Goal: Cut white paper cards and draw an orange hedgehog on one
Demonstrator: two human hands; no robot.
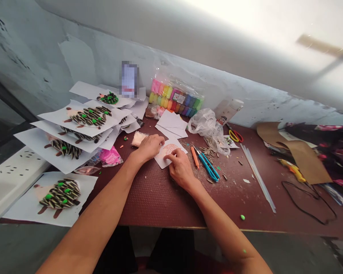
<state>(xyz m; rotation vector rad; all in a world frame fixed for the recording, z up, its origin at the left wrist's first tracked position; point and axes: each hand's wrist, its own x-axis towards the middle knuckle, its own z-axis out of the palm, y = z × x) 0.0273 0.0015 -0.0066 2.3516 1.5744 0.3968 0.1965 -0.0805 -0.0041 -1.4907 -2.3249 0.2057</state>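
A small white card (pixel 161 161) with a round orange pattern (pixel 170 147) lies on the dark red table between my two hands. My left hand (pixel 152 147) rests at the card's left edge, its fingers curled together; whatever is in them is hidden. Over the lower right of the pattern, my right hand (pixel 181 169) has thumb and forefinger brought together in a pinch, and I cannot make out what they hold. Just left of my left hand is a small bag of pale clay (pixel 138 138). An orange marker (pixel 194 157) and a blue-handled tool (pixel 208 166) lie right of the card.
Seed-covered hedgehog pictures (pixel 88 117) are stacked at left. Behind are blank white cards (pixel 171 125), a coloured clay pack (pixel 175 97) and a plastic bag (pixel 207 127). Loose seeds (pixel 210 152), scissors (pixel 234 134), clear sticks (pixel 258 177) and a yellow glue gun (pixel 293 170) lie rightward.
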